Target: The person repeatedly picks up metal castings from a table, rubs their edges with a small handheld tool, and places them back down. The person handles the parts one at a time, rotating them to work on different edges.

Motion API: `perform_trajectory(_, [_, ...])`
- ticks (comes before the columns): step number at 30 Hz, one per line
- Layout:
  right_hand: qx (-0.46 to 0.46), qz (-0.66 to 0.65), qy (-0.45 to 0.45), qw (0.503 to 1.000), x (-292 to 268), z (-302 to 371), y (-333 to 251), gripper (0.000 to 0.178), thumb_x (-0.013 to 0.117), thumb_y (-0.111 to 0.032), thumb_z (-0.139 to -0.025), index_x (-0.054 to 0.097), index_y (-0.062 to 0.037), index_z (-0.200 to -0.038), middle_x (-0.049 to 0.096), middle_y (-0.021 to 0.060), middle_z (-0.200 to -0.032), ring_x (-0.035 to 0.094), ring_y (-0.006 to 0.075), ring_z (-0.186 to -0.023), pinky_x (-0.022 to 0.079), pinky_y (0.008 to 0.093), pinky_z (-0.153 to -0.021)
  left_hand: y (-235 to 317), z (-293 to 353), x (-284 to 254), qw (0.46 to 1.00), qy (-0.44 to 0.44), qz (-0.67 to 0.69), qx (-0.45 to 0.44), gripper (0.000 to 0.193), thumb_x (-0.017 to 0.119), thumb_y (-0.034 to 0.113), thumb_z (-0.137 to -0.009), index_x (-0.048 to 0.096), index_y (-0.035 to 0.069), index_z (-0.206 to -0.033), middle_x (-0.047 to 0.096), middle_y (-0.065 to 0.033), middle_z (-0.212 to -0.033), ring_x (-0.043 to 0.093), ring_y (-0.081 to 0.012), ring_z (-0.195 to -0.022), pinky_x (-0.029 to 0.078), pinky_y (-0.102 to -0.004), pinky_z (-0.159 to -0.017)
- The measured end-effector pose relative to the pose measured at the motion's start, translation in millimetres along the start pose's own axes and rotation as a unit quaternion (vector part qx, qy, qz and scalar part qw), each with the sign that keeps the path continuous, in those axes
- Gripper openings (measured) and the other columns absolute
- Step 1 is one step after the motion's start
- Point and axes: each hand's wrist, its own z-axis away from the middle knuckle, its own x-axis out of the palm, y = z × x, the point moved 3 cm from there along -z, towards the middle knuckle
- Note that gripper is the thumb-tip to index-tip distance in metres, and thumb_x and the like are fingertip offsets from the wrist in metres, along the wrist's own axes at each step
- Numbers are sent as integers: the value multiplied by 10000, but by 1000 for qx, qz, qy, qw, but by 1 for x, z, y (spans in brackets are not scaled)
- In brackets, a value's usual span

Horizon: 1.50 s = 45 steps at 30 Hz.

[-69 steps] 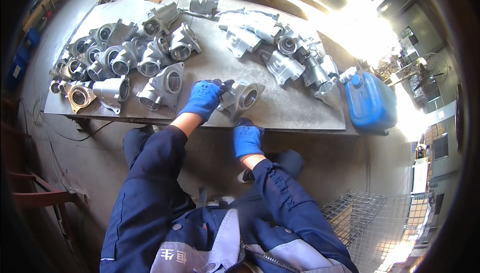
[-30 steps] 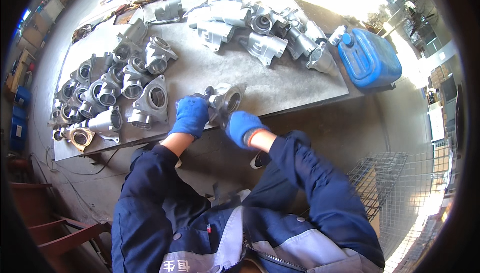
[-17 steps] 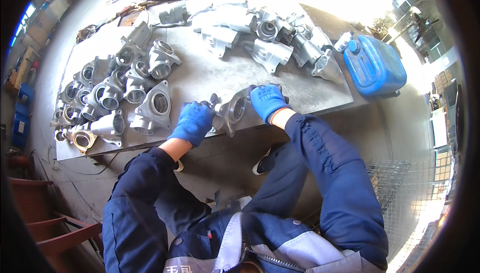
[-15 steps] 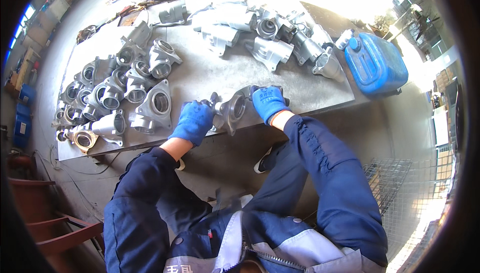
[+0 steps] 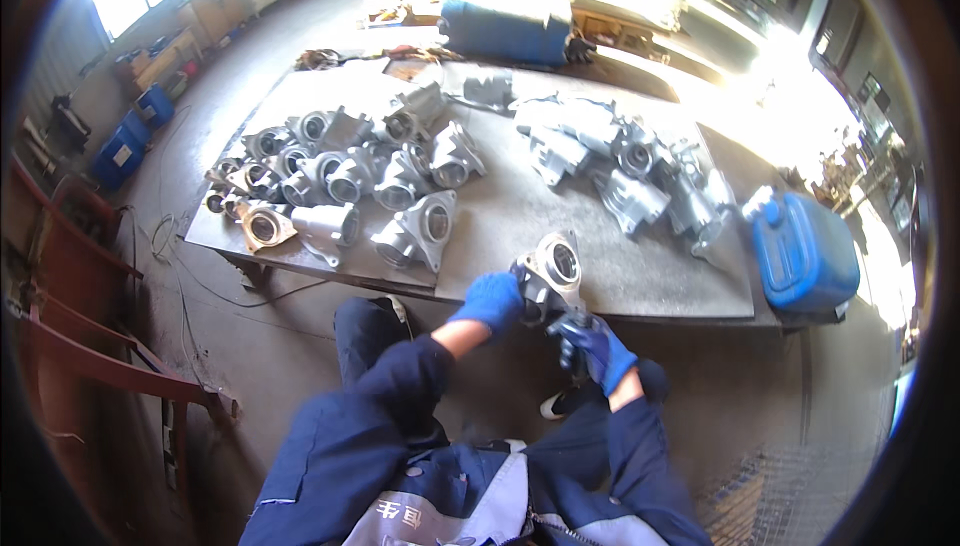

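Observation:
A grey metal casting [image 5: 556, 264] with a round, bright-edged bore and a flange is tilted up at the table's front edge. My left hand [image 5: 492, 303], in a blue glove, is closed on its left side. My right hand [image 5: 603, 351] is just below the casting's lower right side, its dark glove palm turned up and fingers curled. Something dark appears to be in those fingers, but blur hides its kind. To the left, a flanged casting [image 5: 412, 236] lies on the metal table [image 5: 490, 236].
Several similar castings [image 5: 345, 176] crowd the table's left half. Another group of castings [image 5: 630, 196] lies at the back right. A blue jerrycan [image 5: 805, 251] stands by the right edge. A blue drum [image 5: 505, 31] lies behind the table, and a red-brown metal frame [image 5: 110, 336] is at left.
The view has swung, moving the scene right and down. The casting has tipped, with its bore turned upward. My right hand has gone from palm down beside it to palm up beneath it.

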Motion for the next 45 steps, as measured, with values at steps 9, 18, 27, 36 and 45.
perform_trajectory(9, [-16,-47,110,993,-91,47,12,214,547,-198,-919,632,-16,-995,492,9,-583,499,146,-480,455,303,-476,-69,34,-70,758,13,639,-128,145,560,76,-845,575,16,-976,633,-79,-818,606,-167,-598,500,-300,-515])
perform_trajectory(18, [-75,-155,169,970,-95,27,5,223,523,-157,-927,621,25,-1010,512,35,-578,519,166,-467,476,329,-476,-275,-85,-234,938,214,-40,-270,284,614,281,-857,718,33,-947,693,-208,-988,697,-310,-855,550,-374,-694])
perform_trajectory(27, [-26,-115,173,978,-110,25,5,224,557,-168,-926,636,14,-1031,533,23,-645,543,137,-534,498,300,-531,-341,-135,-241,854,305,-121,-403,309,530,254,-900,719,46,-1029,680,-210,-1066,660,-369,-1013,530,-462,-840])
perform_trajectory(36, [-38,-178,255,950,-112,20,-15,459,451,-348,-982,523,-28,-1303,543,33,-705,569,196,-614,516,355,-614,-347,-135,-231,876,196,-183,-401,330,598,275,-848,711,24,-1030,656,-238,-1094,635,-374,-1057,523,-448,-863])
perform_trajectory(45, [-33,-325,269,906,-124,18,-2,458,550,-399,-925,530,-96,-1268,624,122,-884,613,227,-695,549,420,-660,-30,-189,-139,988,143,-2,51,362,705,253,-793,653,36,-1078,681,-183,-1018,649,-374,-927,521,-431,-815])
